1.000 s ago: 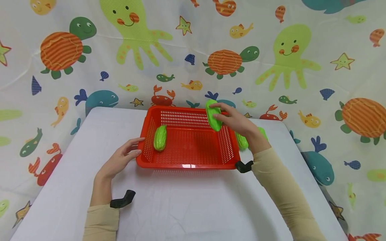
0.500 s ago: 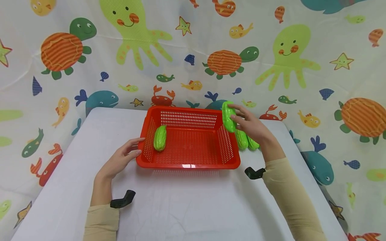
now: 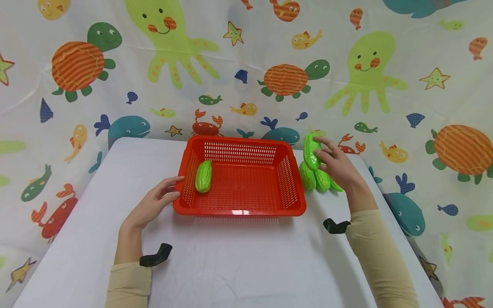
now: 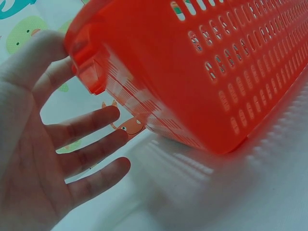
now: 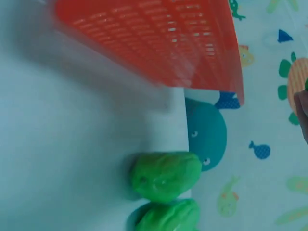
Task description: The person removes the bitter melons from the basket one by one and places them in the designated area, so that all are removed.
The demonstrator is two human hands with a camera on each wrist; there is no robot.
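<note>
In the head view my right hand point(image 3: 336, 162) holds a bright green, ridged gourd point(image 3: 311, 152) between thumb and fingers, up over the table's right side. Below it on the white cloth lie more such gourds point(image 3: 322, 180), just right of the red plastic basket point(image 3: 239, 212). A single gourd point(image 3: 203, 176) lies inside the basket near its left wall. My left hand point(image 3: 154, 201) touches the basket's left rim, its fingers loosely extended; the left wrist view has the thumb and index finger at the rim, the other fingers point(image 4: 94, 156) spread free. Only a fingertip of the right hand shows in the right wrist view.
The basket has slotted walls and stands at the back middle of the white-covered table point(image 3: 239, 261). Directly behind the table hangs a curtain point(image 3: 239, 55) printed with sea animals. Two gourds point(image 5: 166, 175) near the back edge appear in the right wrist view.
My right hand has moved right with its gourd, from over the basket's right side to above the gourds on the table, uncovering more of them. The left hand has stayed at the rim.
</note>
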